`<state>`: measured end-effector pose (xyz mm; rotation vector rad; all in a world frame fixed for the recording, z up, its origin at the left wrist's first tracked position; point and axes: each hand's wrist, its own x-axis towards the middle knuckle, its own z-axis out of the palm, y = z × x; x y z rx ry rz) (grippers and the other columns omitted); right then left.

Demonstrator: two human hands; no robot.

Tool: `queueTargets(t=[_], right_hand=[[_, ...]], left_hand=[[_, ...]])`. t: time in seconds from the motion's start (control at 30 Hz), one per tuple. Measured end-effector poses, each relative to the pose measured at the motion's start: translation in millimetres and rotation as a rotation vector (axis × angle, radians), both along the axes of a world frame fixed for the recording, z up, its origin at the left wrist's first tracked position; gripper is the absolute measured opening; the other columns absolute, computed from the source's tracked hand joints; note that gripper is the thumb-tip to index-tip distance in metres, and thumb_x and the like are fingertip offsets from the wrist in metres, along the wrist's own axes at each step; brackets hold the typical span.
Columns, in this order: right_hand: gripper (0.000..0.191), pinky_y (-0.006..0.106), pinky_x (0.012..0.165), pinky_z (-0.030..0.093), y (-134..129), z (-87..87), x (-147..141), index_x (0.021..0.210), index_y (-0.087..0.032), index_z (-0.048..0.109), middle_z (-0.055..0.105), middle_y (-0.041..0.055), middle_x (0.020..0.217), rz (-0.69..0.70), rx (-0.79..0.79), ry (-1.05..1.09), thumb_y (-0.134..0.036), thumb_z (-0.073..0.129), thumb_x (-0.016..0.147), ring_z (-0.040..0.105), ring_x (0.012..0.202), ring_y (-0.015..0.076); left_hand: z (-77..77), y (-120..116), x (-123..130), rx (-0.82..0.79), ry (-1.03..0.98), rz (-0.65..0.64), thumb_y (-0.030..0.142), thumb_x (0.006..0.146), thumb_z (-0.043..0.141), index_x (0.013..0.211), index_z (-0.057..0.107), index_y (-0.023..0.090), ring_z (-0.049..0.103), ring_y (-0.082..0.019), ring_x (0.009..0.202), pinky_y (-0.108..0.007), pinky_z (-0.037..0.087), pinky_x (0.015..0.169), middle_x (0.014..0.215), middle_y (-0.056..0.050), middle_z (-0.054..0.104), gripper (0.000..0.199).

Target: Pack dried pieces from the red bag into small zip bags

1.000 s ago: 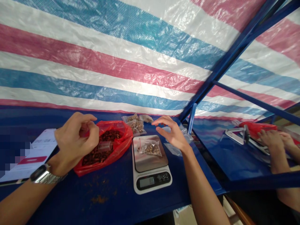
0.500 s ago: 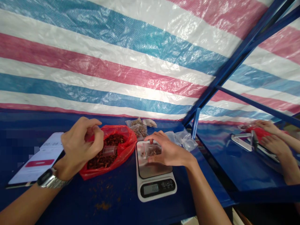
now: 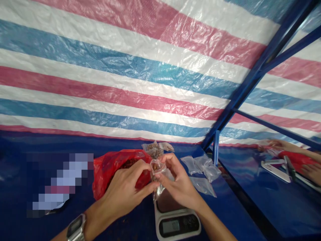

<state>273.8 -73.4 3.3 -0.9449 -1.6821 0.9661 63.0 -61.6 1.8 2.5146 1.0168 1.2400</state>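
A small clear plastic bag [image 3: 158, 166] with brown pieces in it is held up between my two hands, its mouth facing me. My left hand [image 3: 126, 182] pinches the left side of the mouth with thumb and forefinger. On the opposite edge, my right hand [image 3: 179, 182] grips the bag with thumb and fingers. Under them sits a white digital scale [image 3: 179, 229], its plate partly covered by the right hand and bag. Behind my left hand lies an open red plastic bag [image 3: 105, 164] with dark brown pieces [image 3: 128, 163] inside.
Several filled small bags [image 3: 166, 146] lie behind the hands. Flat clear bags [image 3: 203, 186] are spread right of the scale. A pixelated phone-like slab [image 3: 62, 182] lies at left. A blue metal frame post [image 3: 216, 149] rises at right; beyond it, another person's hand [image 3: 312, 170] works.
My right hand has lifted the small bag off the scale plate. My left hand has moved right from above the red bag and taken hold of the small bag's mouth. The view has shifted.
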Motion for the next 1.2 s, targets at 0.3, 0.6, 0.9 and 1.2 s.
queueTargets(t=[0.3,0.6,0.9,1.2], right_hand=[[0.031,0.028,0.085,0.051,6.1,-1.4,-2.1,0.118,-0.029,0.059,0.063,0.0008,0.103,0.047,-0.093,0.28,-0.045,0.072,0.095,0.061,0.092,0.0161],[0.027,0.025,0.073,0.046,16.6,-5.6,-1.4,0.091,-0.021,0.068,0.062,-0.0013,0.085,-0.089,-0.157,0.257,-0.046,0.076,0.091,0.056,0.079,0.0137],[0.033,0.027,0.077,0.044,17.0,-12.2,-2.3,0.093,-0.019,0.068,0.064,-0.0003,0.087,-0.079,-0.223,0.195,-0.052,0.072,0.093,0.057,0.081,0.0148],[0.029,0.026,0.073,0.042,8.4,-9.2,-7.7,0.098,-0.023,0.065,0.058,-0.0025,0.081,-0.067,-0.122,0.138,-0.052,0.062,0.1,0.052,0.076,0.0144]], left_hand=[[-8.7,7.0,-0.9,-0.24,-0.14,0.029,0.033,0.107,0.047,0.108,0.066,0.023,0.067,-0.014,0.077,-0.025,0.05,0.07,0.094,-0.001,0.072,0.021],[-10.3,11.5,1.0,-0.293,-0.244,-0.048,0.034,0.106,0.05,0.1,0.069,0.021,0.065,-0.015,0.077,-0.024,0.048,0.067,0.091,-0.003,0.071,0.024],[-16.6,14.2,-0.7,-0.36,-0.281,-0.02,0.038,0.105,0.051,0.098,0.071,0.021,0.066,-0.014,0.068,-0.022,0.048,0.059,0.083,-0.001,0.072,0.026],[-17.2,15.7,2.4,-0.393,-0.31,-0.023,0.04,0.105,0.05,0.094,0.07,0.02,0.07,-0.016,0.076,-0.022,0.053,0.066,0.087,-0.002,0.074,0.03]])
